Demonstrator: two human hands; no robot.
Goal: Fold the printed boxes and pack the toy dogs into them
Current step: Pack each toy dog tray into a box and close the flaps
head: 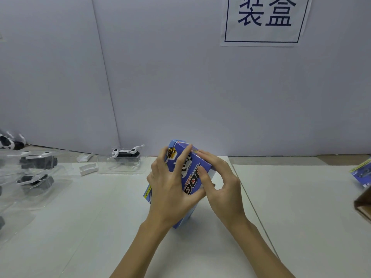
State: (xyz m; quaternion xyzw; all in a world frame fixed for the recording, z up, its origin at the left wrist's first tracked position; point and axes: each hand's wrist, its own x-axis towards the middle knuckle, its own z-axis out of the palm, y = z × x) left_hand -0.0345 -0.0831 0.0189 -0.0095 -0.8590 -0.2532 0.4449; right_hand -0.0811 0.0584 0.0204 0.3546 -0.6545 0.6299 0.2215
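The white surface [90, 217] is running back to a pale wall [180, 77] that is closing off its far edge, and a seam is slanting across it just right of the hands. Open room is lying in front of the hands and out to the right of that seam. The left side is crowded with packaging, and the corner of a brown carton [364, 205] is poking in at the right edge.

The left hand [170, 189] is gripping the blue box [192, 173] from the left, its fingers spread wide over the printed face and its thumb curled under the near side. The right hand [220, 183] is pressing on the box from the right, with straight fingers lying along the top edge and the thumb pushing against the printed face. The box is standing tilted at the middle of the surface, its lower end resting on the surface.

One toy dog [125, 153] is sitting in a clear tray [120, 167] near the wall, left of the box. Two more trays with dark parts [38, 171] are lying at far left, and another toy dog [8, 142] is showing at the left edge. A second blue box [361, 173] is peeking in at the right edge. A paper sign [265, 19] is hanging on the wall.
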